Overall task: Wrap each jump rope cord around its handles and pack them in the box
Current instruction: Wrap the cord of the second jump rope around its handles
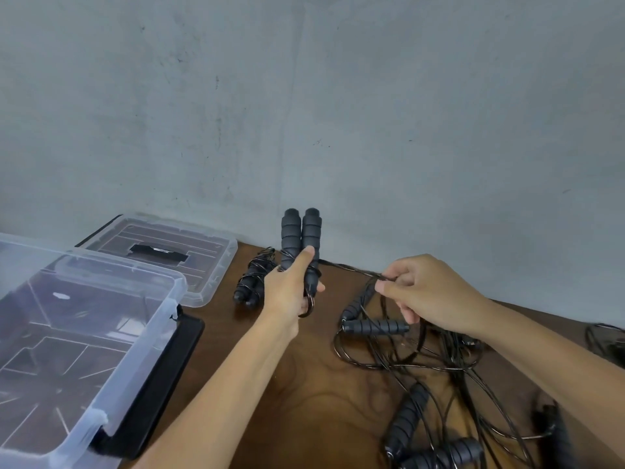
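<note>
The left hand (287, 289) grips paired handles (301, 238) upright; the right hand (422, 292) pinches their cord (351, 268) at three o'clock. One wrapped rope (252, 277) lies at nine o'clock, unpacked; the box (101, 350) is empty, and tangled ropes (422, 360) wait.

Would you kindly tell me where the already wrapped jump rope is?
In the head view, the wrapped jump rope lies on the table, between the clear lid and the left hand.

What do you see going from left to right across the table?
Box → lid → wrapped rope → left hand holding handles → right hand pinching cord.
</note>
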{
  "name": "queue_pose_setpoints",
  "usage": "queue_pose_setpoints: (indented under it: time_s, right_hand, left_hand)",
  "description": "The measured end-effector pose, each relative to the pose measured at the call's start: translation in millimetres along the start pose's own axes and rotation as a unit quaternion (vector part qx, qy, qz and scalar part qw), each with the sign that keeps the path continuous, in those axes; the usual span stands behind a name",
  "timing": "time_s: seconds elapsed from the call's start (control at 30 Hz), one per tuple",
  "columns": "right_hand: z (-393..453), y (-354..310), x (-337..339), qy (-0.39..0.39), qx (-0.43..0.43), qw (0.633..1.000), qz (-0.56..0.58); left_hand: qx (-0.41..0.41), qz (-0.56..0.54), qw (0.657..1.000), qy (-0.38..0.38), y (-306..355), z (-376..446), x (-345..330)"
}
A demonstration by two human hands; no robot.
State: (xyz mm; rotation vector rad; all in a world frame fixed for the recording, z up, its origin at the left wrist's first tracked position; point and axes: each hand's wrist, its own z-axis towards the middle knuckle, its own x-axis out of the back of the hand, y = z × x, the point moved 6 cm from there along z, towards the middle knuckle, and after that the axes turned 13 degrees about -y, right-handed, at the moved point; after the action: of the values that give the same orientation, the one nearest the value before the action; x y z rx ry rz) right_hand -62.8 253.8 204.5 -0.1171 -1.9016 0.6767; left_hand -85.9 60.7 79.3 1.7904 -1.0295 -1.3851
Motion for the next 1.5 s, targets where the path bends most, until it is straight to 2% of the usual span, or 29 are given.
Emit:
queue_pose_setpoints:
  time_s: [0.13, 0.23, 0.33, 0.47, 0.6, 0.67, 0.8, 0.87, 0.93, 1.07, 1.13, 1.2, 1.27, 1.37, 1.5]
  right_hand:
    - [-8, -18, 22, 0.115, 0.043, 0.989, -0.078]
    - [-9, -41, 24, 0.106, 0.079, 0.971, -0.198]
    - [-8, -60, 24, 0.091, 0.108, 0.92, -0.365]
    - [-5, -70, 39, 0.12, 0.145, 0.862, -0.471]
    - [-3, -73, 49, 0.161, 0.203, 0.793, -0.551]
    - [-2, -75, 52, 0.16, 0.215, 0.775, -0.572]
    - [2, -78, 61, 0.164, 0.221, 0.764, -0.584]
    - [7, -75, 63, 0.16, 0.216, 0.778, -0.568]
    - [11, -72, 69, 0.136, 0.187, 0.827, -0.513]
    - [18, -53, 79, 0.076, 0.15, 0.94, -0.297]
    - [25, -38, 75, 0.037, 0.137, 0.978, -0.156]
    - [30, -27, 65, 0.026, 0.129, 0.985, -0.108]
    - [32, -18, 55, 0.026, 0.117, 0.985, -0.126]
    - [29, -12, 43, 0.035, 0.101, 0.989, -0.101]
    - [22, -9, 29, 0.028, 0.117, 0.987, -0.108]
  left_hand:
    - [-0.043, 0.107, 0.993, 0.021, 2, 0, -8]
    - [-0.049, 0.225, 0.973, 0.004, 3, 3, -16]
    - [-0.014, 0.281, 0.957, -0.066, -1, 4, -27]
    - [-0.022, 0.328, 0.936, -0.127, 6, -3, -35]
    - [-0.043, 0.416, 0.895, -0.155, 20, -14, -45]
    - [-0.048, 0.461, 0.869, -0.173, 25, -19, -50]
    - [-0.05, 0.545, 0.812, -0.205, 27, -26, -57]
    - [-0.054, 0.565, 0.79, -0.231, 30, -32, -61]
    - [-0.071, 0.558, 0.786, -0.259, 37, -40, -65]
    - [-0.101, 0.482, 0.807, -0.326, 46, -54, -66]
    - [-0.106, 0.42, 0.826, -0.36, 47, -56, -63]
    - [-0.107, 0.341, 0.862, -0.359, 48, -53, -56]
    - [-0.101, 0.283, 0.892, -0.337, 45, -49, -50]
    - [-0.091, 0.22, 0.919, -0.313, 36, -42, -44]
    - [-0.061, 0.065, 0.962, -0.257, 31, -30, -35]
